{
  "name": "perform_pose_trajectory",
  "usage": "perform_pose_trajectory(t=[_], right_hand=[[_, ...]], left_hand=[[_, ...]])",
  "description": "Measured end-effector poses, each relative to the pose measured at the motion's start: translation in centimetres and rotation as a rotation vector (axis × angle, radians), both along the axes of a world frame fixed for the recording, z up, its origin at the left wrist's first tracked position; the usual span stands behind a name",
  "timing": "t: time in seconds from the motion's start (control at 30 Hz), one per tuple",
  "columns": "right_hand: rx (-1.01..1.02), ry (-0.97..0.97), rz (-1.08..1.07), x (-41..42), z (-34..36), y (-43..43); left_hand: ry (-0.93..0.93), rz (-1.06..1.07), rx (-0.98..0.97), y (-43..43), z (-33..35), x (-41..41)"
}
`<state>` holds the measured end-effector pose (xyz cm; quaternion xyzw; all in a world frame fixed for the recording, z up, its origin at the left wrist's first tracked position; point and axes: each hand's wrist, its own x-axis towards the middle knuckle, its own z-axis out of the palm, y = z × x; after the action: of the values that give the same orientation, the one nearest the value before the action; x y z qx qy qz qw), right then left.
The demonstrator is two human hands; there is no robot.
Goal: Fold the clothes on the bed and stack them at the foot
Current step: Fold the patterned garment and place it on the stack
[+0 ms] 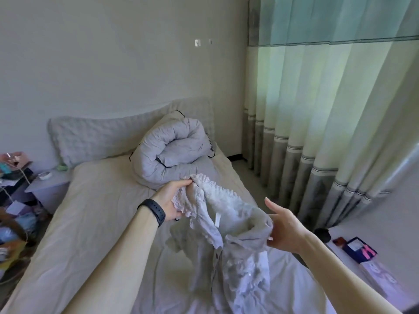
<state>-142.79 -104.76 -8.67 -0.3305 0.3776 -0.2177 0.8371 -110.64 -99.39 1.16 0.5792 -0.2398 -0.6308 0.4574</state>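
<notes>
The left hand (174, 200) grips a bunched, lacy edge of a pale grey, lace-trimmed, buttoned cloth garment (229, 236), fingers curled round the fabric. The right hand (284, 230) takes the opposite edge: its fingers hook into a soft fold while the thumb stands straight and free. Between the two hands the top of the garment is stretched out and lifted, and the rest hangs below them onto the wide bed with its pale beige sheet (90, 211). I judge this is a hold for shaking the piece flat before the first fold. No stack shows in the part of the bed in view.

Beyond the left hand lies a rolled grey quilted duvet (172, 150), pushed toward the headboard, which leaves open sheet under both hands for folding.

To the right of the right hand sits an open dark blue cardboard box (360, 250) holding something white and something pink. Far out to the left of the left hand, a small pale bowl (44, 175) rests on a grey nightstand (47, 186); its contents are too small to tell.
</notes>
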Motion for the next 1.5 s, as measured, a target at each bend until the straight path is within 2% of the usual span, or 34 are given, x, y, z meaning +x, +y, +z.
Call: perform_pose_trajectory(t=[0.13, 0.3, 0.47, 0.53, 0.6, 0.63, 0.73, 0.77, 0.83, 0.9, 0.93, 0.97, 1.1, 1.17, 1.27, 1.33, 1.37, 1.4, 1.43, 1.47, 1.5], right_hand=[[-0.022, 0.212, 0.053, 0.8, -0.3, 0.6], [-0.058, 0.203, -0.182, 0.7, -1.2, 0.0], [-0.194, 0.540, -0.124, 1.0, -3.7, 1.1], [-0.198, 0.608, -0.178, 1.2, -4.5, 1.5], [-0.265, 0.672, -0.255, 1.6, -5.1, 1.5], [-0.310, 0.688, -0.305, 1.8, -5.0, 1.5], [-0.476, 0.663, -0.360, 2.6, -4.3, 1.4], [-0.558, 0.671, -0.310, 2.7, -3.9, 1.4], [-0.732, 0.728, -0.134, 2.9, -2.9, 1.7], [-1.057, 0.938, 0.100, 3.0, -2.4, 2.1], [-1.258, 1.051, 0.191, 3.3, -2.4, 2.3], [-1.376, 1.128, 0.232, 3.7, -2.3, 2.6], [-1.313, 1.364, 0.282, 4.8, -0.9, 2.9], [-1.285, 1.448, 0.316, 5.2, -0.1, 2.7], [-1.224, 1.462, 0.423, 5.1, 1.8, 1.7], [-1.141, 1.296, 0.410, 4.8, 3.6, 0.1], [-1.084, 1.126, 0.329, 4.5, 4.5, -0.7], [-0.993, 0.912, 0.207, 4.3, 5.3, -1.2], [-0.895, 0.723, 0.083, 4.3, 5.9, -1.4], [-0.832, 0.615, -0.008, 4.3, 5.9, -1.6], [-0.818, 0.612, -0.040, 4.4, 5.6, -1.6]], left_hand=[[-0.051, -0.106, 0.048, 1.3, -1.8, 2.3], [-0.029, -0.073, 0.104, 3.2, -4.9, 4.5], [-0.007, -0.013, 0.170, 5.8, -8.9, 4.5], [0.039, 0.100, 0.151, 6.3, -10.1, 4.1], [0.077, 0.050, 0.114, 6.6, -10.5, 3.5], [-0.004, -0.026, 0.108, 6.7, -10.5, 3.2], [-0.672, -0.313, 0.114, 6.6, -10.5, 2.8], [-0.863, -0.371, 0.122, 6.5, -10.4, 2.4], [-1.128, -0.383, 0.134, 6.1, -10.2, 1.8], [-1.341, -0.372, 0.140, 5.7, -9.8, 1.4], [-1.428, -0.393, 0.157, 5.5, -9.6, 1.2], [-1.516, -0.433, 0.183, 5.3, -9.4, 1.2], [-1.828, -0.566, 0.201, 4.7, -9.1, 0.7], [-1.897, -0.542, 0.166, 4.4, -8.8, 0.8], [-1.973, -0.490, 0.125, 4.1, -7.4, 1.7], [-1.927, -0.388, 0.085, 3.8, -6.1, 2.5], [-1.806, -0.303, 0.018, 3.6, -5.2, 2.9], [-1.573, -0.185, -0.072, 3.5, -4.4, 3.4], [-1.251, -0.058, -0.173, 3.6, -3.6, 3.6], [-0.946, 0.057, -0.257, 3.9, -3.0, 3.5], [-0.776, 0.117, -0.277, 4.1, -2.8, 3.3]])
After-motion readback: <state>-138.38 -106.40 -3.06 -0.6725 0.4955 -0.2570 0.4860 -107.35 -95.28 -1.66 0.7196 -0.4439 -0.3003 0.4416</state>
